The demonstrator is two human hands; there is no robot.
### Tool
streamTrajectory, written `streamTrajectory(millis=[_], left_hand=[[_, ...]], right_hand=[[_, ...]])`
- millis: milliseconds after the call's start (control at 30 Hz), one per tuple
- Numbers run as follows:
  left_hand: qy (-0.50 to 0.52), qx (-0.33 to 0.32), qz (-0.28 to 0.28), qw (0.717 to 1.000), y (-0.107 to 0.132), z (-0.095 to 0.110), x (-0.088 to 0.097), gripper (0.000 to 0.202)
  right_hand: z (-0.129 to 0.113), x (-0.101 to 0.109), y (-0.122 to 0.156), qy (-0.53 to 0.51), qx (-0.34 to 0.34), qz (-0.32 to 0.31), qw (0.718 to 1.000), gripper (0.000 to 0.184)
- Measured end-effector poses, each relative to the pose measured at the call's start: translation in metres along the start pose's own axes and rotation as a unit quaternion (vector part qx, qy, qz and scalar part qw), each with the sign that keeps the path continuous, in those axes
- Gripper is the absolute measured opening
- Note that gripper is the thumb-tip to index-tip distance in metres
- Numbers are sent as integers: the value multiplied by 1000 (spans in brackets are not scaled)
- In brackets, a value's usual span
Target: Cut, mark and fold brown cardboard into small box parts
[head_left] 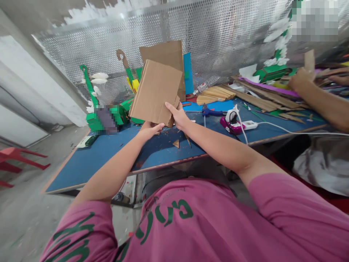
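Note:
A brown piece of cardboard is held up over the blue table, tilted, with its lower edge toward me. My left hand grips its bottom edge, thumb in front and fingers behind. At the lower right corner, my right hand pinches the cardboard between thumb and fingers. A smaller strip of cardboard shows at that corner; whether it is separate I cannot tell. Behind stands a larger cardboard sheet against the perforated metal panel. Small cardboard scraps lie on the table below my hands.
On the blue table, green cardboard models stand at left. A blue glue gun, a power strip with cables and cardboard strips lie to the right. A co-worker's hand reaches in there. A red stool stands left.

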State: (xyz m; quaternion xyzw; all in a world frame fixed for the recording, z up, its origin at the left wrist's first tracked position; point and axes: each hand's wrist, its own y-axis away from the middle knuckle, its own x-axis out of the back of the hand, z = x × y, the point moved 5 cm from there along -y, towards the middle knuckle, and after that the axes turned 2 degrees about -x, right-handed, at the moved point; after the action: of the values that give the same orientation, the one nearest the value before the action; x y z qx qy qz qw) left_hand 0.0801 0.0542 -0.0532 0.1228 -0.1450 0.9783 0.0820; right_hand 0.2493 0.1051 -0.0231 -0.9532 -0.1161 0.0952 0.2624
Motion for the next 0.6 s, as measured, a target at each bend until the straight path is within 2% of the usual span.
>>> streamTrajectory(millis=[67, 133, 233, 333, 433, 500, 567, 600], left_hand=[[59, 6, -4, 998, 3, 0, -4, 81], [122, 8, 10, 992, 5, 0, -7, 85], [192, 7, 37, 981, 5, -2, -9, 83], [232, 18, 51, 971, 1, -6, -5, 73], [262, 43, 47, 963, -4, -10, 5, 60], [271, 50, 42, 960, -6, -11, 13, 54], [273, 50, 38, 960, -7, -12, 20, 51], [275, 49, 37, 960, -7, -12, 23, 50]], right_hand=[[-3, 1, 3, -33, -1, 56, 998, 140], [-11, -1, 8, -35, 15, 86, 996, 143], [-24, -6, 16, -8, 36, 92, 995, 140], [-32, -6, 15, 12, 38, 70, 997, 133], [-32, 6, 2, 25, 31, 31, 999, 112], [-27, 22, -12, 50, -7, 8, 999, 93], [-22, 45, -24, 123, -48, 3, 991, 78], [-22, 58, -30, 181, -45, 3, 982, 70]])
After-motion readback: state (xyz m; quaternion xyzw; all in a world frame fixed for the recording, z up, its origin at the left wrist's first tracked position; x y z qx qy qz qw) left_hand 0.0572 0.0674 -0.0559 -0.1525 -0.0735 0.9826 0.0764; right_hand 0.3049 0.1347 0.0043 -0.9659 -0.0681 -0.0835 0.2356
